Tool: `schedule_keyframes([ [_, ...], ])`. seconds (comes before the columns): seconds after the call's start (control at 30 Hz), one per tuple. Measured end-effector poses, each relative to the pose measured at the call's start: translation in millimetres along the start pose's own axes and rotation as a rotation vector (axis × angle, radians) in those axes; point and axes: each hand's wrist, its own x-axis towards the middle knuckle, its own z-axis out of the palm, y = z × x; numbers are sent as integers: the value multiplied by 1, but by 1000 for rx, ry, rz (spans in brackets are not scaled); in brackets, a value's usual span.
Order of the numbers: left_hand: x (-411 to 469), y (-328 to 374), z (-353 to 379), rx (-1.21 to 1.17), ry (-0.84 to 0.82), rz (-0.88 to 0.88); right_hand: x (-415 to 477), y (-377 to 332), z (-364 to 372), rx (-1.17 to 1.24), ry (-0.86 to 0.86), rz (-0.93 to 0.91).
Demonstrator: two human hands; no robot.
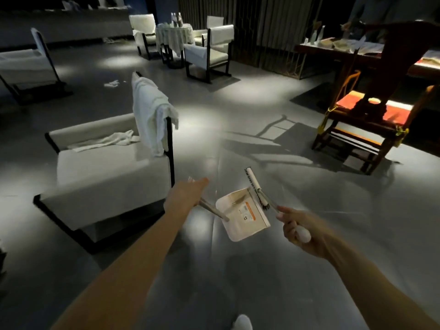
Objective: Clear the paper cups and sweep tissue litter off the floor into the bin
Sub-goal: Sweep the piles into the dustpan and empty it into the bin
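Observation:
My left hand (188, 194) grips the thin handle of a white dustpan (242, 215), which hangs tilted above the grey floor in front of me. My right hand (300, 229) holds the white handle of a small brush (256, 186); its bristled head sits just past the dustpan's far edge. White tissue litter (112, 83) lies on the floor far ahead to the left, and more white scraps (109, 40) lie near the back wall. No paper cups or bin can be made out.
A white armchair (104, 170) with towels draped on it stands close on my left. A red wooden chair (371, 125) and long table (357, 53) stand on the right. A small round table (173, 34) with bottles and chairs is far ahead.

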Motion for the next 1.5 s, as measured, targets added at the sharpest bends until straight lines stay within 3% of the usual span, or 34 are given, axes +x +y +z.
schedule_keyframes([
  [0.27,220,125,28,-111,81,-60,216,-188,70,-106,-53,28],
  [0.57,517,244,31,-55,159,-77,474,-378,173,-135,-175,50],
  [0.77,697,318,-1,-5,286,-113,639,-487,255,-275,-213,81],
  [0.93,864,356,-26,-6,379,-185,806,-559,330,-554,-284,94],
  [1.23,1136,413,-124,-165,607,-367,1072,-703,525,-753,-431,112],
  [1.5,1376,419,-260,-209,770,-450,1286,-781,750,-628,-531,192],
])
